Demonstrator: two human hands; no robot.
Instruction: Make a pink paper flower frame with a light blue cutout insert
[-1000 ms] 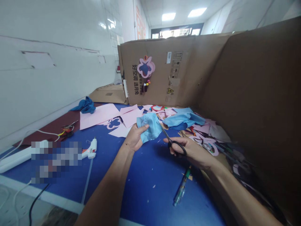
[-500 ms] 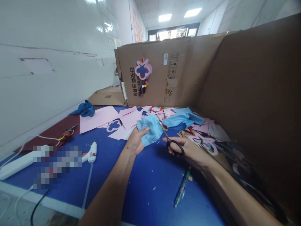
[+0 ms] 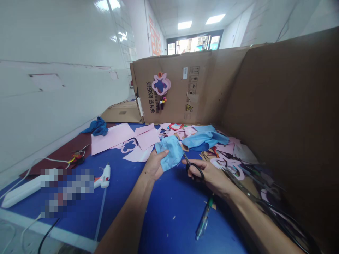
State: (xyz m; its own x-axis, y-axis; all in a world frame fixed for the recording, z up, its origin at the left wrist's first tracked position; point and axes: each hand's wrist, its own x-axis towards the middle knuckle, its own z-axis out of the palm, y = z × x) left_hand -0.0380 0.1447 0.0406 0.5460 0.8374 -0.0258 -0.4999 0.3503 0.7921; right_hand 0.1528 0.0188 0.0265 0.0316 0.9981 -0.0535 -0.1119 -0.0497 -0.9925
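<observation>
Cutting looked partly done, the left hand pinching a light blue cloth piece above the table, seemingly separate from the larger cloth farther right, the right hand's grip wrapped around scissors at the piece's right edge.

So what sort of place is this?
Probably a craft workspace: pink paper lies on a blue table, with a glue gun to the left and scissors in the right hand.
</observation>
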